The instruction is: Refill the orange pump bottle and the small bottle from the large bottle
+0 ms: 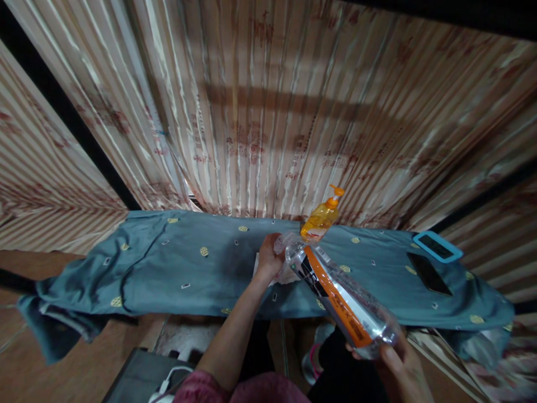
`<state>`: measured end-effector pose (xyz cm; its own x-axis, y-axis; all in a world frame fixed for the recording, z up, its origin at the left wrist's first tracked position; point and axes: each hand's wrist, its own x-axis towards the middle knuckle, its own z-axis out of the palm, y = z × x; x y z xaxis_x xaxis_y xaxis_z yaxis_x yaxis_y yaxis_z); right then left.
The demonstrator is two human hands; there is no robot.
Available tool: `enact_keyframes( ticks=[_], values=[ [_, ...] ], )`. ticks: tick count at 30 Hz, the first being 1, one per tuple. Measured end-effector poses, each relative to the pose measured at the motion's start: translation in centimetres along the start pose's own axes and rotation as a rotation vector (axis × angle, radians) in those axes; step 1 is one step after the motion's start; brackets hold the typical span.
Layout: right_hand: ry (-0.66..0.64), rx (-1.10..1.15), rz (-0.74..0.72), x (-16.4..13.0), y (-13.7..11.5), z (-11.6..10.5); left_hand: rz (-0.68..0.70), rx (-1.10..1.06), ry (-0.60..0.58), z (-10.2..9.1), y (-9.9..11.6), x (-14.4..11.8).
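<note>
counter [176, 268] lies bare to the left; right grip [398, 358] clasps bottle [339, 299] base, left grip [268, 258] pinches its cap.

The right hand [398, 358] holds the base of a clear plastic bottle [339, 296] with an orange and black label, tilted with its neck toward the left hand [268, 257]. The left hand's grip is closed at the bottle's cap end, over a white cloth [262, 271]. Just behind stands an orange pump bottle [321, 218] on a table [168, 263] covered with blue fabric. A dark phone [428, 272] and a blue-framed device [437, 246] lie at the right.
</note>
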<state>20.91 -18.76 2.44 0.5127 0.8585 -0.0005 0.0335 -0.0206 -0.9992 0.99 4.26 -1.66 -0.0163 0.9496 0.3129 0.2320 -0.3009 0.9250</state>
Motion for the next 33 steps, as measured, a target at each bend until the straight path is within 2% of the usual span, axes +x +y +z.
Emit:
enact_keyframes(
  ticks=[10,17,25,33],
  values=[
    [0.023,0.040,0.024,-0.1,-0.1,0.2,-0.012,-0.016,0.009,-0.1,0.4,-0.1],
    [0.019,0.118,0.091,-0.2,0.1,0.2,-0.011,-0.009,0.002,-0.1,0.4,-0.1],
    [0.048,0.120,0.089,-0.3,-0.5,0.5,-0.009,-0.009,-0.003,0.0,0.2,-0.1],
    [0.008,0.143,0.108,-0.4,-1.0,0.7,-0.028,-0.008,0.004,0.0,0.4,0.0]
  ],
)
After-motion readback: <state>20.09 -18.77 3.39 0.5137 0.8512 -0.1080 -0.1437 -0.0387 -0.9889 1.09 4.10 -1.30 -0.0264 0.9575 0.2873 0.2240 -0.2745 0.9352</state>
